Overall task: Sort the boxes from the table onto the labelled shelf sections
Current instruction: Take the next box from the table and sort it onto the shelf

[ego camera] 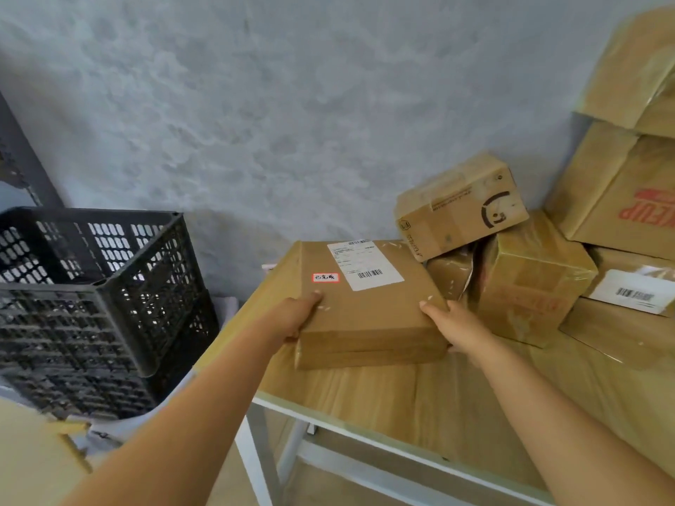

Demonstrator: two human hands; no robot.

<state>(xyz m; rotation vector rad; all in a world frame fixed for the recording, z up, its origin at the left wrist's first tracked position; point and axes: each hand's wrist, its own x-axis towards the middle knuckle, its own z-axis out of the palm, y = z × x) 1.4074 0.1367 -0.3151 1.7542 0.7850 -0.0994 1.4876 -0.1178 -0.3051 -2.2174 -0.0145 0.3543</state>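
**Now both hands grip a flat parcel at the bench's left end**

Both hands clamp one flat cardboard box [369, 304]: the left hand [296, 315] curls round its near left corner, thumb on top, and the right hand [451, 323] holds its near right corner. The box lies on the wooden bench [383, 399], carrying a white shipping label [365, 264] and a small red-bordered sticker [325, 277]. Just right of it stands a taped carton [529, 283], with a smaller smile-printed box [462, 206] tilted on top. Larger cartons [621, 188] pile up at the far right. Left of the bench stand stacked black plastic crates [98, 297].
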